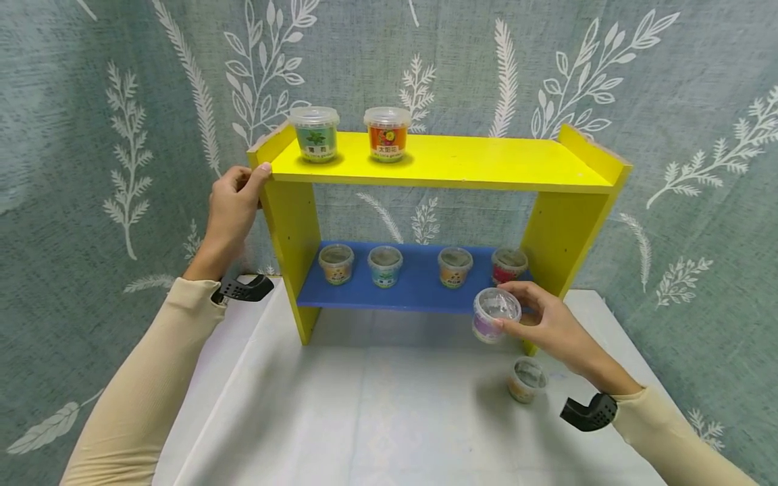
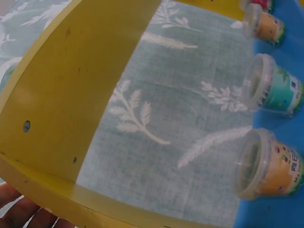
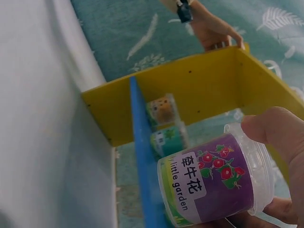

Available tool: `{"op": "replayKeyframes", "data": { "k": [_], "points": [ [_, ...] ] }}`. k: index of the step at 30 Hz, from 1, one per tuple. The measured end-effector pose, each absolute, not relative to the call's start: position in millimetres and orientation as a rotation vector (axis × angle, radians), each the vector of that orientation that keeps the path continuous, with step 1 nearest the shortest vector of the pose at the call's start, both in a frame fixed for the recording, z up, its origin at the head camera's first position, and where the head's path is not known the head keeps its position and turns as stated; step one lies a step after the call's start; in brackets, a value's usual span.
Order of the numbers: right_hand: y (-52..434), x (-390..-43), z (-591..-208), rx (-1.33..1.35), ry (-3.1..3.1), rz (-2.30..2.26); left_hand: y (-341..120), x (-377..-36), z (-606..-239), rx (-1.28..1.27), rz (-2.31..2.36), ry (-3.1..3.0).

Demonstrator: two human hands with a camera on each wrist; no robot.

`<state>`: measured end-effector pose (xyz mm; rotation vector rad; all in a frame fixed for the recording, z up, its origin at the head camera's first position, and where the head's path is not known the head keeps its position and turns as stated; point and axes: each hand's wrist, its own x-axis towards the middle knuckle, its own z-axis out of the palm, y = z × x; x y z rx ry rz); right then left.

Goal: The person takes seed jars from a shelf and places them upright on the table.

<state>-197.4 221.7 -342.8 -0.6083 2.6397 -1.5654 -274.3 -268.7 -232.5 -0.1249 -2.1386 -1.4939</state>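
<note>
My right hand (image 1: 553, 327) grips a small clear-lidded plastic cup with a purple label (image 1: 486, 322) by its rim, in front of the blue lower shelf's right end. In the right wrist view the label of this purple cup (image 3: 209, 183) shows red flowers and "little garden". My left hand (image 1: 234, 209) holds the upper left corner of the yellow shelf unit (image 1: 437, 162), thumb on its top edge. On the blue shelf (image 1: 413, 293) stand an orange cup (image 1: 336, 264), a teal cup (image 1: 385, 267), another orange cup (image 1: 454, 268) and a red cup (image 1: 507, 266).
A green cup (image 1: 316, 138) and an orange-red cup (image 1: 387, 138) stand on the yellow top board. One more cup (image 1: 526, 381) sits on the white table (image 1: 365, 418), below my right hand. Leaf-patterned cloth (image 1: 450, 67) hangs behind and at both sides.
</note>
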Motion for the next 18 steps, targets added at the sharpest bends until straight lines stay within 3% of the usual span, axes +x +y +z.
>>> {"op": "replayKeyframes", "data": {
  "k": [18],
  "points": [
    [231.0,-201.8,-396.7,-0.563,2.517,-1.639,-267.6,-274.5,-233.7,-0.132,-1.501,-2.132]
  ]
}}
